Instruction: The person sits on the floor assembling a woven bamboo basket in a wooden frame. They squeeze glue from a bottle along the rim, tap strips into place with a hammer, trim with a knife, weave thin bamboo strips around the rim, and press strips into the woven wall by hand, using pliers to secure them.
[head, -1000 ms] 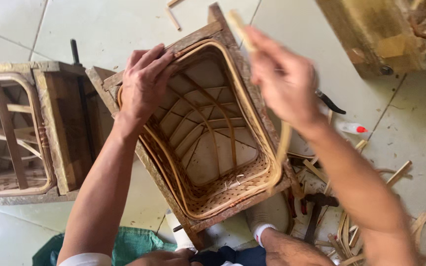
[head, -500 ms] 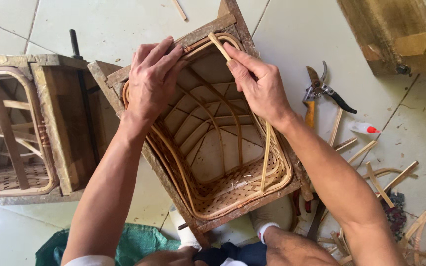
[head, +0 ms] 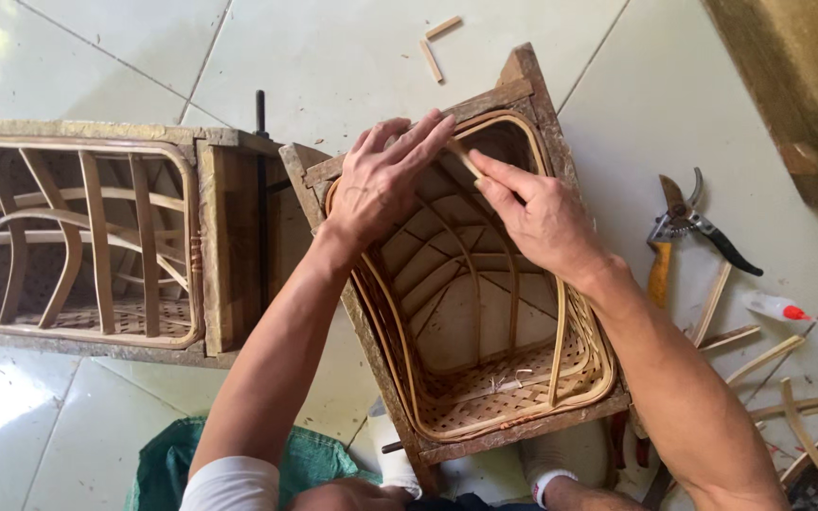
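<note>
A woven rattan basket (head: pixel 485 378) sits inside a square wooden mould frame (head: pixel 523 95) on the tiled floor. My left hand (head: pixel 381 180) lies flat over the frame's far left edge, fingers reaching onto the basket rim. My right hand (head: pixel 537 218) pinches a thin cane strip (head: pixel 466 159) and presses it against the inside of the far rim. Curved cane ribs (head: pixel 471 274) run down the basket's inside walls to the woven bottom.
A second wooden frame with a ribbed basket (head: pixel 78 237) stands at the left. Pruning shears (head: pixel 679 227) with orange and black handles lie at the right, beside a small white tube with a red cap (head: pixel 773 308) and loose cane offcuts (head: pixel 759 360). Green cloth (head: pixel 305 459) lies near me.
My right hand brought a long cane strip down from above into the basket and now presses its end against the far rim. My left hand stayed on the frame's edge.
</note>
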The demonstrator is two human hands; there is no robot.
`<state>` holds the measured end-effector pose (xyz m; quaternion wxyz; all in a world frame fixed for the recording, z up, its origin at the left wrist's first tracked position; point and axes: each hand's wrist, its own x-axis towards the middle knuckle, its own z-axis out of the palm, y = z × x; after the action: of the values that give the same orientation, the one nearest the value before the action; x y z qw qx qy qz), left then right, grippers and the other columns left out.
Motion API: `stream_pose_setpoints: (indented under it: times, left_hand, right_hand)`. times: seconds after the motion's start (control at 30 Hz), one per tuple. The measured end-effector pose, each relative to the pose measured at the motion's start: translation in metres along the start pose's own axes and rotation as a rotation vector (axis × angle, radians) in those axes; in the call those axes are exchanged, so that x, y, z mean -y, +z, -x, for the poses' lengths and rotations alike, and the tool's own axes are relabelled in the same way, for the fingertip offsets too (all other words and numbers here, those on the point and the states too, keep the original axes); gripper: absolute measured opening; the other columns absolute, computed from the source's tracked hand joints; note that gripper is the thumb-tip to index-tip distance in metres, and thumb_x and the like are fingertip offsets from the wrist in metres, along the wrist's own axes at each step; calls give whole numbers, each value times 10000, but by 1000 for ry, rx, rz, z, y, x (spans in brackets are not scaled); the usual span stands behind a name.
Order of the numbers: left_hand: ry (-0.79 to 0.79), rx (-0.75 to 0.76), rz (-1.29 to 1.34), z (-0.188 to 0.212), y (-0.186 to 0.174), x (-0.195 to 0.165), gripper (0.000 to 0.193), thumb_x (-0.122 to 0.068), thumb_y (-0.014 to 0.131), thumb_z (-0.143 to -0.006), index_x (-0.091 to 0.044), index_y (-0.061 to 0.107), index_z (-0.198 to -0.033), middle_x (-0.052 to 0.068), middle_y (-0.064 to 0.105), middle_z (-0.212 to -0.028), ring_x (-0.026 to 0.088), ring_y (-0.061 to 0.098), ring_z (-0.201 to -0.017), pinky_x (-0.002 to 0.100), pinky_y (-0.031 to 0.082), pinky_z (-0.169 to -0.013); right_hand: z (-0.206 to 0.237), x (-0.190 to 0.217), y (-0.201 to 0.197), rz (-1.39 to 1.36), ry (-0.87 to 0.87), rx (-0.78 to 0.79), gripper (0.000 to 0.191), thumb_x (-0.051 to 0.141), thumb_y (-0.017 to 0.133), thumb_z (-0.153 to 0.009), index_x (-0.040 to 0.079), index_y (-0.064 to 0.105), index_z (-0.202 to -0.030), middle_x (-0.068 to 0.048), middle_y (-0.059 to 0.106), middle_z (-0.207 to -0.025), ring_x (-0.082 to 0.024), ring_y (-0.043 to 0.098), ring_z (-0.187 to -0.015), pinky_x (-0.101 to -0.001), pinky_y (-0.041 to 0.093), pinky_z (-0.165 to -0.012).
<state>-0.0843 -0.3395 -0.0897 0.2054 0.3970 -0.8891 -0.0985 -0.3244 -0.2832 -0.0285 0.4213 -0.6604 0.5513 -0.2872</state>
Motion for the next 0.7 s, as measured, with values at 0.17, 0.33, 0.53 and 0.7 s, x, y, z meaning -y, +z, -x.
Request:
stream_pose_setpoints:
  times: [0.17, 0.33, 0.53, 0.7]
  left_hand:
    - [92, 17, 4, 0, -6, 2, 804, 52, 605, -862, -250, 443, -1589, -32, 502, -1604, 302, 580, -1344, 429, 515, -1120]
    - [190, 46, -67, -3, -9, 4, 753, 46, 613, -864, -143, 462, -1578, 11, 494, -1608, 337, 555, -1330, 437, 508, -1120]
    - [255, 39, -101, 4, 0, 12, 699, 38, 621, -880, -112, 506, -1553, 23, 494, -1603, 338, 539, -1326, 445, 507, -1132]
    - [146, 60, -5, 2, -1, 7, 644, 74, 578, -913, -162, 550, -1512, 21, 548, -1567, 312, 567, -1302, 407, 524, -1114]
  right_hand:
    - [2, 2, -4, -34, 35, 61, 393, 259, 570, -1059, 70, 614, -1400, -147, 689, -1333, -271, 695, -1199, -348, 547, -997]
    - [2, 3, -1, -25, 63, 113, 410, 269, 553, -1051, 82, 602, -1412, -141, 674, -1346, -274, 683, -1190, -353, 540, -1004]
    - [2, 3, 3, -42, 61, 123, 420, 290, 554, -1059, 81, 592, -1422, -145, 681, -1330, -274, 696, -1182, -355, 547, -1011]
    - [5, 6, 10, 413, 206, 273, 471, 346, 485, -1104, 105, 482, -1508, -143, 720, -1117, -277, 728, -970, -384, 612, -861]
